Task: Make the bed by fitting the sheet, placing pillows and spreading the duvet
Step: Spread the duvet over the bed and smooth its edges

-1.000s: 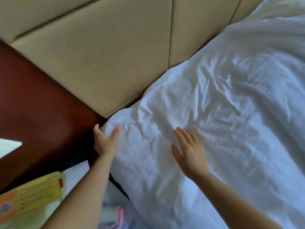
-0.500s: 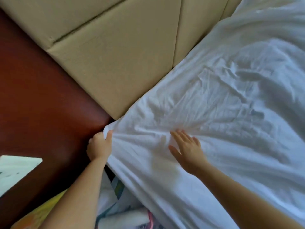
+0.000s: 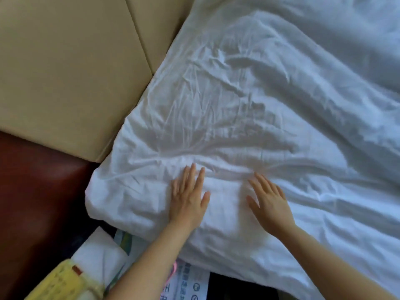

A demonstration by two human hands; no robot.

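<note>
— So, from the head camera: where is the white bedding (image 3: 249, 100)?
— It covers the bed from the lower middle out to the right edge of the view. It is creased all over, and its rounded corner lies beside the beige padded headboard (image 3: 65, 72).
— And the left grip (image 3: 187, 199)?
— A bare hand, fully open. The fingers are straight and slightly spread, and the palm lies flat on the bedding just inside that corner. It holds nothing.
— The right grip (image 3: 270, 202)?
— Open as well, flat on the bedding near the left one, with a ridge of folds running past both sets of fingertips.
— Anything around the bed?
— A dark red wooden panel (image 3: 32, 191) at the left. Below the corner are a yellow printed item (image 3: 62, 282) and a printed white sheet of paper (image 3: 192, 285).
</note>
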